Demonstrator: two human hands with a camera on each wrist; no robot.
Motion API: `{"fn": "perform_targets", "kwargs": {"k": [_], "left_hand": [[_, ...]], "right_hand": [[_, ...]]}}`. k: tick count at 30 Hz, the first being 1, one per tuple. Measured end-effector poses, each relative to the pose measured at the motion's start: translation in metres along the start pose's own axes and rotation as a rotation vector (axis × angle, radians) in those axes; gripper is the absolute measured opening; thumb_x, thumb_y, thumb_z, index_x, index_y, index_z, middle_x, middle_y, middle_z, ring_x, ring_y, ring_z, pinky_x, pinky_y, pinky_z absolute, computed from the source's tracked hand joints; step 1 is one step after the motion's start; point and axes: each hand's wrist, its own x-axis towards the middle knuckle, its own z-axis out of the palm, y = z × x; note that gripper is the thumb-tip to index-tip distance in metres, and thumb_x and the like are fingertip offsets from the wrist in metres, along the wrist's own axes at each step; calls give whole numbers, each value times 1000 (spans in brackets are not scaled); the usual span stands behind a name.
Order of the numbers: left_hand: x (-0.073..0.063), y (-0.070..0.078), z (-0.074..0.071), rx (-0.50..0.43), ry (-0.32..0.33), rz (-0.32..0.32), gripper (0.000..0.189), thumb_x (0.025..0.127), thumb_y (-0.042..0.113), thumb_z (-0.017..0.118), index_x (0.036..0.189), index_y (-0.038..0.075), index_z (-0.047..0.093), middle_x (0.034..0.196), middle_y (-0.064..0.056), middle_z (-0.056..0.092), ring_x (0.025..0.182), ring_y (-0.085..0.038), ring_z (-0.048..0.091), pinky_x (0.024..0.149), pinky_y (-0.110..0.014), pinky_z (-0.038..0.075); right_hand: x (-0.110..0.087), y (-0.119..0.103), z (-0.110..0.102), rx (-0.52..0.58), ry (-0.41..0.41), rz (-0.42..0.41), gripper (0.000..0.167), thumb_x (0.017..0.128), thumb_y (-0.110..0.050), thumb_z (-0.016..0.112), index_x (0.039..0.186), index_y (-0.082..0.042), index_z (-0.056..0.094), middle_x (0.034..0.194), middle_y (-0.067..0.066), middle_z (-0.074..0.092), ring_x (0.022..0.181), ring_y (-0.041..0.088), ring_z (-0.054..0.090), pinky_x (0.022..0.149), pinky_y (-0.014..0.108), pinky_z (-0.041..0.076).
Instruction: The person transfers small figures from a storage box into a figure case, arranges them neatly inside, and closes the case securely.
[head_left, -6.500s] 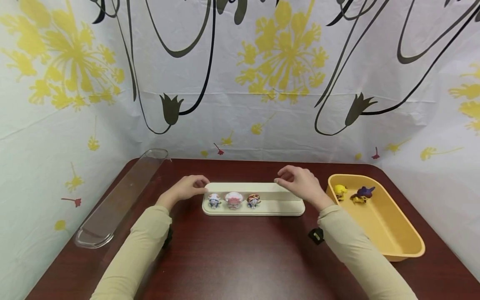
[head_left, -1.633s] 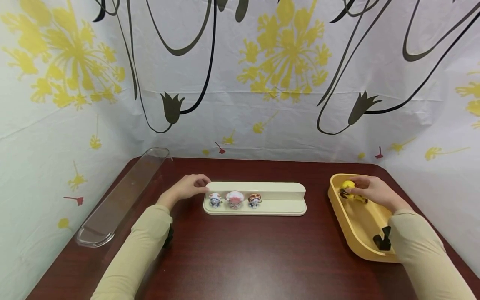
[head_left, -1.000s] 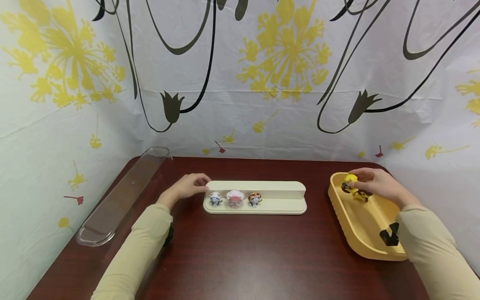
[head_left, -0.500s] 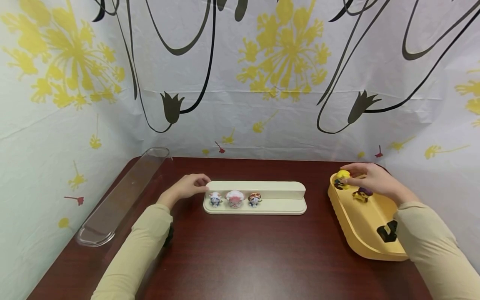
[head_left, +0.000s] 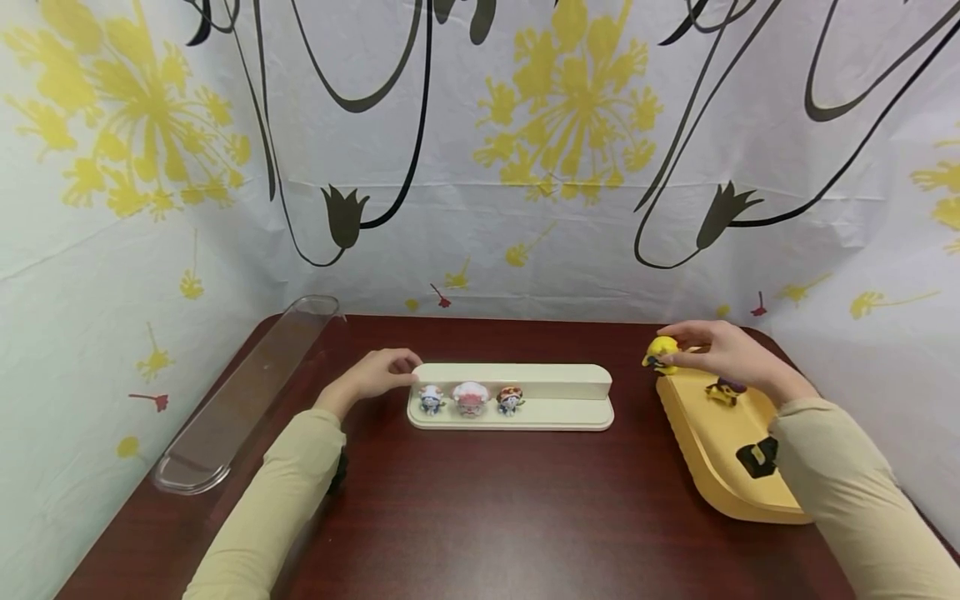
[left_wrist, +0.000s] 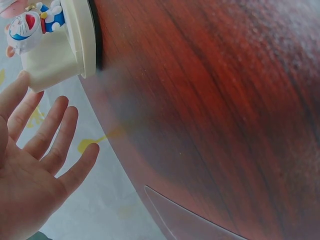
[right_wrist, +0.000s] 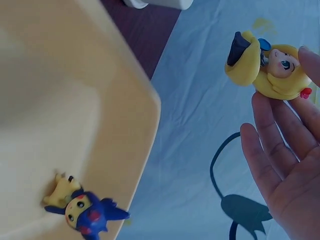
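Note:
My right hand (head_left: pixel 716 348) pinches a yellow-haired figurine (head_left: pixel 660 355) between thumb and fingers, above the far left corner of the yellow bin (head_left: pixel 701 475). The right wrist view shows this figurine (right_wrist: pixel 275 70) with a face, a red hair ornament and a dark underside. Fingertips of my left hand (head_left: pixel 373 373) touch the left end of a cream display stand (head_left: pixel 558 408); the left wrist view has the other fingers of that hand (left_wrist: pixel 45 165) spread out. On the stand's left half stand a blue-and-white figurine (head_left: pixel 431 400), a pink-and-white one (head_left: pixel 470 400) and one with an orange-brown top (head_left: pixel 509 401).
Inside the bin lies a purple-and-yellow figurine (right_wrist: pixel 85 212). A long clear plastic cover (head_left: pixel 247 392) lies along the left side of the dark red table (head_left: pixel 480 508). A patterned white sheet (head_left: pixel 465 208) hangs behind the table.
My right hand has gone from beside the stand to the bin, taken the yellow-haired figurine and lifted it up and left over the rim. My left hand stays at the stand's left end.

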Motion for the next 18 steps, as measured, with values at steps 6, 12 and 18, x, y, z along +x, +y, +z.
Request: {"fn": "perform_targets", "kwargs": {"k": [6, 12, 18], "left_hand": [[0, 0, 0, 0, 4, 12, 23, 84, 20, 61, 105, 10, 59, 94, -6, 58, 89, -21, 55, 78, -38, 43], [0, -1, 1, -1, 4, 8, 24, 84, 20, 61, 105, 10, 59, 94, -6, 58, 89, -21, 55, 78, -38, 43], [-1, -1, 0, -7, 3, 11, 23, 84, 21, 61, 105, 10, 59, 95, -5, 58, 89, -21, 54, 78, -38, 43]], "right_hand": [[6, -7, 5, 27, 0, -19, 44, 82, -30, 62, 119, -7, 54, 107, 10, 57, 94, 24, 54, 75, 42, 43], [14, -12, 11, 54, -29, -17, 45, 81, -33, 63, 118, -7, 55, 99, 4, 60, 89, 19, 56, 72, 35, 45], [20, -19, 17, 97, -51, -32, 45, 81, -31, 64, 116, -5, 55, 91, 2, 61, 81, 16, 58, 66, 30, 46]]}}
